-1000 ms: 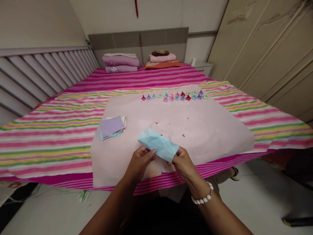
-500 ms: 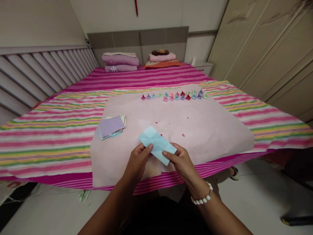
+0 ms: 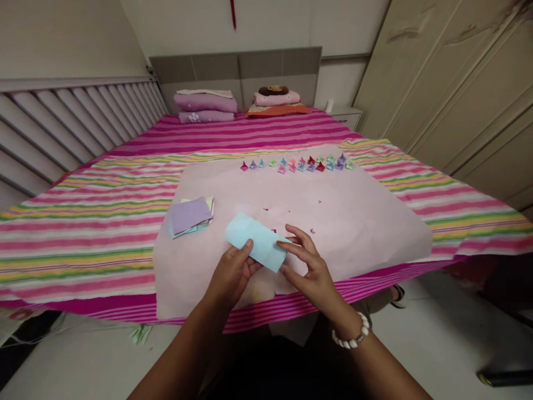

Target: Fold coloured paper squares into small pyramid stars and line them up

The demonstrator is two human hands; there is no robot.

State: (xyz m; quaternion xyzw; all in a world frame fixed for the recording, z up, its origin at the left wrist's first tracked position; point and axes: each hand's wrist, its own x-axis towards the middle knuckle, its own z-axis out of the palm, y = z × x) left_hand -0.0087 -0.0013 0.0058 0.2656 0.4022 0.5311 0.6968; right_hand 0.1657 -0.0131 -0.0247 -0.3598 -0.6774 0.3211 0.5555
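Observation:
A light blue sheet of origami paper [image 3: 257,243], a flat oblong, is tilted above the white paper mat [image 3: 366,222]. My left hand [image 3: 235,272] grips its lower left edge, thumb on top and fingers beneath. At the right end, my right hand [image 3: 308,269] has its fingers spread. Its index fingertip lies over the sheet's right end, and the thumb tip is at the lower right corner. A white beaded bracelet [image 3: 352,336] circles my right wrist. To the left rests a stack of coloured paper sheets [image 3: 191,215], a lilac one on top.
Several small folded paper pieces [image 3: 311,166] stand in rows along the mat's far side. Tiny red paper scraps [image 3: 312,230] lie on the mat. Striped bedding [image 3: 91,222] surrounds it, with folded purple bedding [image 3: 205,103] by the headboard. A crumpled green paper [image 3: 140,334] is on the floor.
The blue sheet has shifted slightly left and its surface now looks plainer. My right hand has loosened from a pinch on the sheet, and its fingers have spread.

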